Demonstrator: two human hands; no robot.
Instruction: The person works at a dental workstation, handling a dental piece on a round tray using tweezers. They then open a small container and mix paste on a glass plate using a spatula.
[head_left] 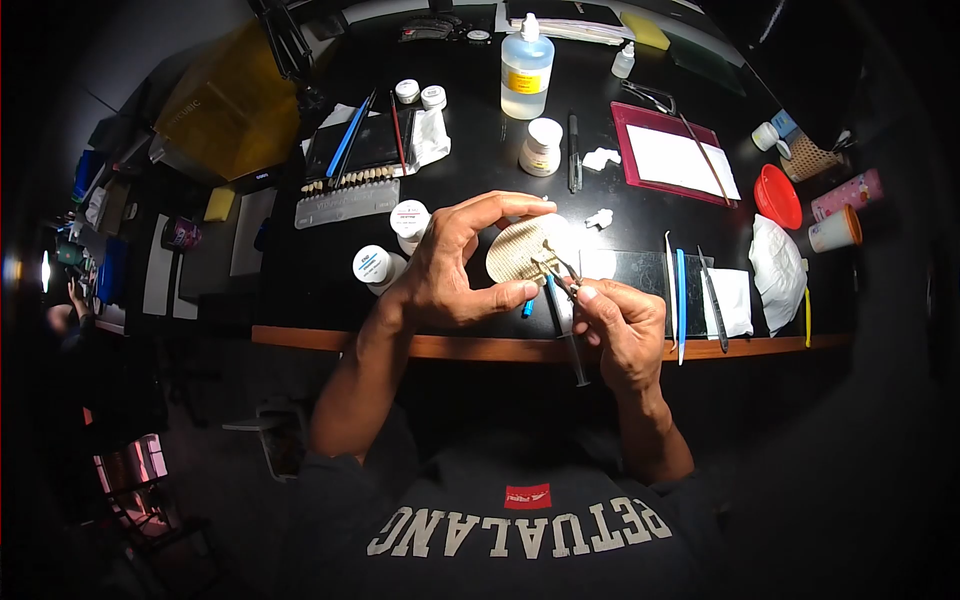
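Note:
My left hand (455,265) curves around a round beige disc with a fine grid of holes (515,250), thumb and fingers closed on its rim. Small metal pins stand on the disc's right part. In my right hand (620,325), thumb and fingers pinch a dark metal pincer-like tool (570,284), its tips at the pins. Whether the tips grip anything is too small to tell. A clear syringe (573,350) lies below the hands, past the table's edge. White-lidded jars (372,265) stand beside my left wrist.
Behind the hands stand a clear liquid bottle (526,75), a white jar (541,148) and a tooth shade guide (347,203). To the right lie a blue-handled tool (681,300), a red-framed pad (680,155), crumpled tissue (777,270) and a red bowl (777,196). The table has a wooden front edge (450,347).

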